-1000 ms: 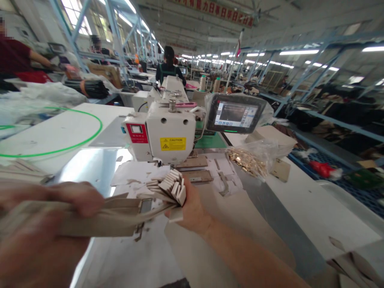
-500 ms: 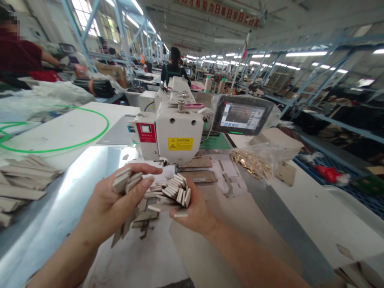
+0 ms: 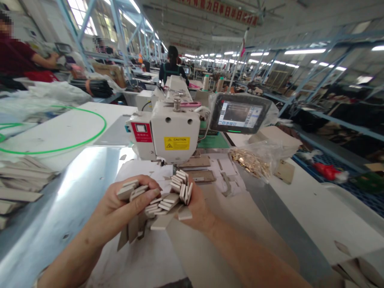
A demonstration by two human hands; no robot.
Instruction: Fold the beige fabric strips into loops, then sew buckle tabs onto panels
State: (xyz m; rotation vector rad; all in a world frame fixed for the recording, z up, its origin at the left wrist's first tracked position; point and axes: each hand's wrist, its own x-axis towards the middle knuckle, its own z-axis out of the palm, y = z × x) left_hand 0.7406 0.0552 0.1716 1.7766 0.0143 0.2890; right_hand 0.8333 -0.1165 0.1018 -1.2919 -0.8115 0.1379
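Several flat beige strips [image 3: 168, 202] are bunched between my two hands, in front of the sewing machine [image 3: 174, 132]. My left hand [image 3: 123, 208] is wrapped round one bundle, its thumb pressed on top and some strips hanging below the palm. Fingers curled, my right hand [image 3: 196, 208] grips another bundle whose pale ends face me. Between the two hands the strips meet and overlap. One short strip [image 3: 185, 213] lies against the right palm. The fingertips of my right hand are mostly hidden behind the strips.
A pile of similar strips [image 3: 22, 182] lies at the left. Right of the machine are a screen [image 3: 240, 114] and a clear bag of gold metal parts [image 3: 253, 162]. A green hoop [image 3: 103, 130] rests on the left tabletop. Other people sit farther off.
My left hand has moved slightly right and down, closer to my right hand. The strips in the middle have come together, and the left index finger has curled in.
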